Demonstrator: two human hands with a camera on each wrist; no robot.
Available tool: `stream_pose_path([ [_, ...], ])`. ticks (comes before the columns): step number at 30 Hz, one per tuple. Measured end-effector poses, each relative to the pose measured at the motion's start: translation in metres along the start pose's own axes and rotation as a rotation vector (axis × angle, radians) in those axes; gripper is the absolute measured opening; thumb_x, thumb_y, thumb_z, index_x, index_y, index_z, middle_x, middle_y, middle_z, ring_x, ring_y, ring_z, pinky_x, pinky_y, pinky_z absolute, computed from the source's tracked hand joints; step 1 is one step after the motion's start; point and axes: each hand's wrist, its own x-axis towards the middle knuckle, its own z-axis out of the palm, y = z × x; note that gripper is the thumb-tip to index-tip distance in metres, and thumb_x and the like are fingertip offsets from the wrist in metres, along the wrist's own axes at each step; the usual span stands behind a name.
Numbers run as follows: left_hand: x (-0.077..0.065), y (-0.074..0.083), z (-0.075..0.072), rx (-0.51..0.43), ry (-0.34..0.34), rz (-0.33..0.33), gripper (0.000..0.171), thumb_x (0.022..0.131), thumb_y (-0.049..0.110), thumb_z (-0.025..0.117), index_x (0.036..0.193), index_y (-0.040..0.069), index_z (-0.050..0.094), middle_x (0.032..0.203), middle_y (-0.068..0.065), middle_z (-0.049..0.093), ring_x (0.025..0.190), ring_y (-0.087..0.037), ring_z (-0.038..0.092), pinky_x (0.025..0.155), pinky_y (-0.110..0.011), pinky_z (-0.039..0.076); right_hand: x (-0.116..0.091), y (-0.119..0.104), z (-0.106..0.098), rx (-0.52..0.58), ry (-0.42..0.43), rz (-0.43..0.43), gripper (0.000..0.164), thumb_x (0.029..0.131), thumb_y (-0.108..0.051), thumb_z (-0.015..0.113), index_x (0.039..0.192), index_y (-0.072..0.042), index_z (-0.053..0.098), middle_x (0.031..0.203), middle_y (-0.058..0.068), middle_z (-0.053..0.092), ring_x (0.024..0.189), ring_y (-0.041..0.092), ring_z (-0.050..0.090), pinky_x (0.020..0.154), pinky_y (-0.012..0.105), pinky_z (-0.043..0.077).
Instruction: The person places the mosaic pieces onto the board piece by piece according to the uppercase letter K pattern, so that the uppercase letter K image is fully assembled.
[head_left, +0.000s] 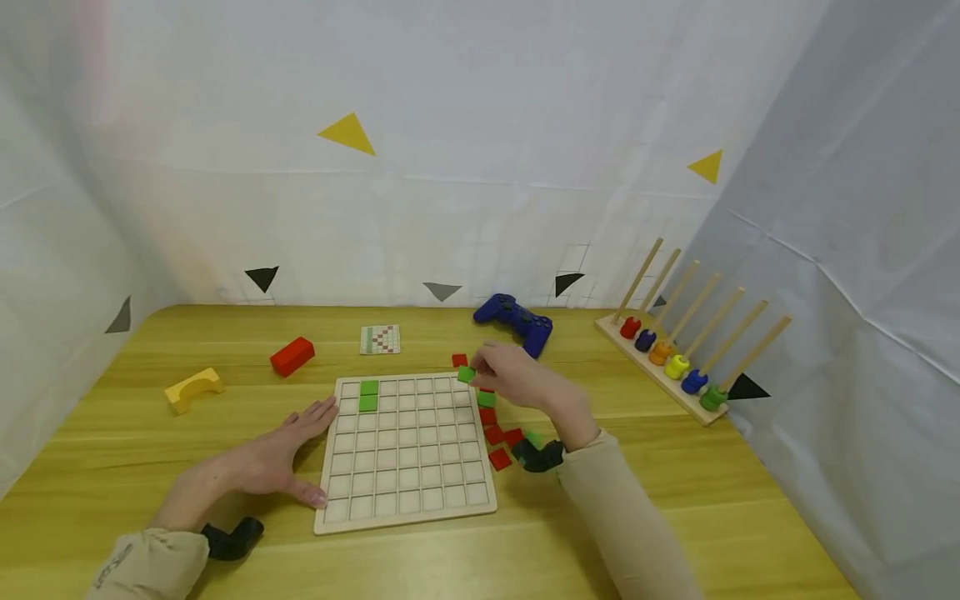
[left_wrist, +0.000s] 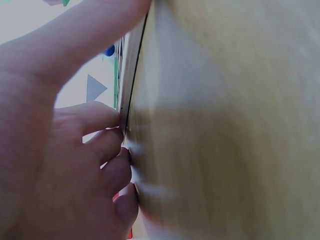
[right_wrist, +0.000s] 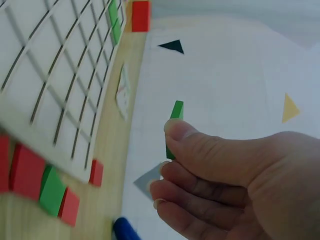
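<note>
A wooden grid board [head_left: 408, 450] lies on the table, with two green tiles [head_left: 368, 396] set in its upper left cells. My right hand [head_left: 513, 375] pinches a green square tile [right_wrist: 174, 135] between thumb and fingers, above the board's far right corner. My left hand [head_left: 285, 454] rests at the board's left edge, thumb and fingertips touching it, fingers spread. In the left wrist view the fingers [left_wrist: 117, 170] meet the board's side. Loose red tiles [head_left: 500, 459] and a green tile [head_left: 487, 400] lie along the right edge.
A small pattern card [head_left: 380, 340] lies behind the board. At the back sits a blue game controller [head_left: 516, 322]. To the right stands a peg rack [head_left: 667, 367] with coloured beads. A red block [head_left: 292, 357] and a yellow arch block [head_left: 195, 389] are at the left.
</note>
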Motion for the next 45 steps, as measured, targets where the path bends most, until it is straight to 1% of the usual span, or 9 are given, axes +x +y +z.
stream_pose_path([
  [5,0.0,0.0,0.001,0.009,0.001,-0.002,0.126,0.07,0.048,0.087,0.159,0.001,0.012,0.167,-0.021,-0.001,0.151,-0.049,-0.003,0.116,-0.071,0.002,0.013,-0.021,0.004,-0.051,-0.003,-0.048,0.019,0.097,-0.018,0.066,0.11,-0.003,0.065,0.1,0.006,0.062,0.09,0.018,0.06,0.08,0.03,0.052],
  [7,-0.001,-0.001,0.001,0.014,0.0,-0.012,0.126,0.07,0.049,0.087,0.16,0.002,0.012,0.167,-0.02,-0.001,0.151,-0.048,-0.003,0.117,-0.07,0.002,0.017,-0.03,0.005,-0.057,-0.013,-0.044,0.018,0.097,-0.018,0.066,0.109,-0.004,0.066,0.1,0.005,0.061,0.089,0.018,0.059,0.08,0.03,0.052],
  [14,0.0,-0.002,0.001,0.017,0.004,-0.001,0.126,0.069,0.049,0.087,0.159,0.001,0.013,0.167,-0.021,0.0,0.151,-0.049,-0.002,0.116,-0.071,0.002,0.03,-0.053,0.012,-0.047,-0.06,-0.024,0.019,0.099,-0.02,0.064,0.112,-0.006,0.065,0.103,0.004,0.06,0.089,0.017,0.057,0.079,0.03,0.051],
  [20,0.0,-0.003,0.001,0.01,0.004,-0.02,0.128,0.069,0.05,0.087,0.16,0.002,0.012,0.168,-0.019,0.0,0.152,-0.046,-0.003,0.118,-0.069,0.001,0.039,-0.064,0.02,-0.086,-0.072,-0.043,0.022,0.099,-0.022,0.064,0.114,-0.007,0.066,0.107,0.004,0.061,0.094,0.016,0.059,0.082,0.026,0.052],
  [28,-0.001,-0.002,-0.001,0.004,0.0,-0.02,0.127,0.069,0.049,0.087,0.16,0.002,0.011,0.168,-0.019,-0.001,0.152,-0.047,-0.003,0.117,-0.07,0.001,0.047,-0.079,0.028,-0.044,-0.108,-0.022,0.022,0.099,-0.022,0.063,0.114,-0.007,0.065,0.109,0.005,0.061,0.096,0.017,0.059,0.082,0.024,0.052],
  [32,-0.002,-0.001,-0.002,0.001,0.001,-0.007,0.126,0.07,0.047,0.087,0.16,0.002,0.012,0.167,-0.02,0.0,0.151,-0.047,-0.003,0.117,-0.07,0.001,0.054,-0.089,0.032,-0.075,-0.117,-0.042,0.024,0.099,-0.023,0.063,0.116,-0.005,0.066,0.112,0.005,0.062,0.1,0.017,0.06,0.086,0.024,0.052],
  [36,-0.001,0.0,-0.002,0.003,-0.001,0.0,0.125,0.07,0.047,0.087,0.16,0.001,0.012,0.167,-0.021,0.001,0.151,-0.048,-0.002,0.116,-0.071,0.002,0.062,-0.096,0.039,-0.127,-0.125,-0.063,0.026,0.098,-0.024,0.064,0.116,-0.005,0.069,0.111,0.005,0.066,0.101,0.017,0.062,0.086,0.024,0.053],
  [42,0.0,0.003,-0.001,-0.005,-0.002,0.007,0.125,0.071,0.045,0.087,0.159,0.0,0.012,0.167,-0.022,0.0,0.15,-0.05,-0.002,0.116,-0.072,0.003,0.072,-0.095,0.054,-0.176,-0.156,-0.072,0.026,0.099,-0.024,0.064,0.117,-0.006,0.069,0.11,0.004,0.066,0.1,0.015,0.062,0.085,0.022,0.052],
  [45,0.0,0.001,-0.001,-0.001,-0.004,-0.002,0.125,0.07,0.045,0.087,0.16,0.001,0.012,0.167,-0.021,0.0,0.151,-0.049,-0.002,0.116,-0.071,0.002,0.076,-0.095,0.062,-0.197,-0.167,-0.088,0.023,0.098,-0.024,0.065,0.114,-0.008,0.071,0.107,0.002,0.067,0.096,0.012,0.063,0.082,0.02,0.053],
])
